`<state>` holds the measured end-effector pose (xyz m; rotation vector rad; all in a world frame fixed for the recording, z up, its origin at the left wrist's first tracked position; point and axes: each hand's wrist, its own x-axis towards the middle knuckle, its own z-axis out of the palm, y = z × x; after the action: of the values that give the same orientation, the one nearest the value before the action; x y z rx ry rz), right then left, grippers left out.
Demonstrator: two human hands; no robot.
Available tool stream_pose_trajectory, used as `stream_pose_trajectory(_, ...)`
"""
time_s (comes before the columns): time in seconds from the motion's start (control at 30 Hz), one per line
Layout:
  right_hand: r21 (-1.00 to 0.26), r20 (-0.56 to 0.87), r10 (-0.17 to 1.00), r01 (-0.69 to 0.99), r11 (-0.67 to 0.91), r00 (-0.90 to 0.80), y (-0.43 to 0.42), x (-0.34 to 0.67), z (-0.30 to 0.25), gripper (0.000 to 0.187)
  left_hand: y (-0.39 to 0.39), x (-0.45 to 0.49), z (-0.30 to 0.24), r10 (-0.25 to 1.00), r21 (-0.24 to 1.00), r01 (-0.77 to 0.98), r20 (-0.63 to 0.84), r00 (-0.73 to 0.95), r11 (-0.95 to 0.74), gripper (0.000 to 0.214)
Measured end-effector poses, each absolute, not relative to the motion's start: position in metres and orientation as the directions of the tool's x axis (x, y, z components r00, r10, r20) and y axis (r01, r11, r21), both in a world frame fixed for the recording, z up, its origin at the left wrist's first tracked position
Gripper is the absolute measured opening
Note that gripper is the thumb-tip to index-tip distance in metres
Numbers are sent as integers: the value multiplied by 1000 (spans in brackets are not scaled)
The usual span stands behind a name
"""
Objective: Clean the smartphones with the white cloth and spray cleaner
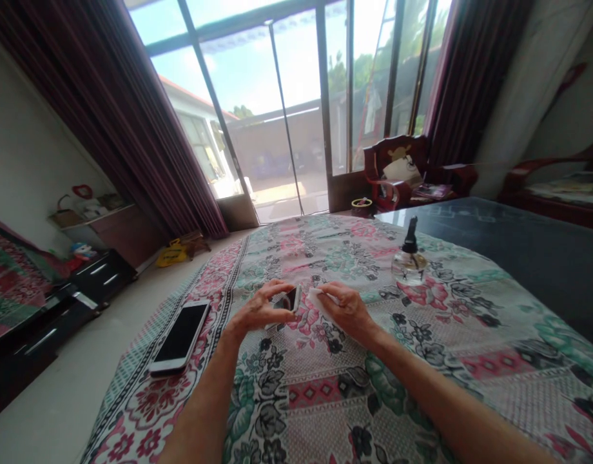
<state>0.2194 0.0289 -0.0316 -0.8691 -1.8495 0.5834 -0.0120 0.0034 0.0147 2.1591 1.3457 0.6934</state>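
Observation:
My left hand [266,304] grips a small smartphone [291,300] by its edges, thumb on the near side and fingers on the far side. The phone has a dark screen and a pale rim. Just to the right, my right hand [345,309] is closed on a folded white tissue or cloth [320,300]; which of the two I cannot tell. A narrow gap separates it from the phone. Left of my hands, a larger white smartphone [181,338] lies screen up on the patterned tablecloth [320,393]. Some fingers of both hands are hidden.
A clear bottle [410,265] with a black pump top stands on the cloth at right. Beyond it is a dark glossy table [514,258]. A wooden armchair [398,174] stands near the glass doors. A yellow bag [172,252] lies on the floor at left.

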Motion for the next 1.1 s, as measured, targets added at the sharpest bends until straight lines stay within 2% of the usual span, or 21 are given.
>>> stream_pose_trajectory(0.37,-717,599,779,308,625,-186,22,213,-17,19,4,-7,13,884,701,578,167,437,-419,49)
stream_pose_trajectory(0.73,-666,650,720,273,694,-244,16,207,-21,20,7,-4,7,866,712,540,199,458,-449,49)
stream_pose_trajectory(1.1,-624,703,650,189,758,-289,-2,198,-23,17,6,-11,6,889,756,508,212,405,-412,47)
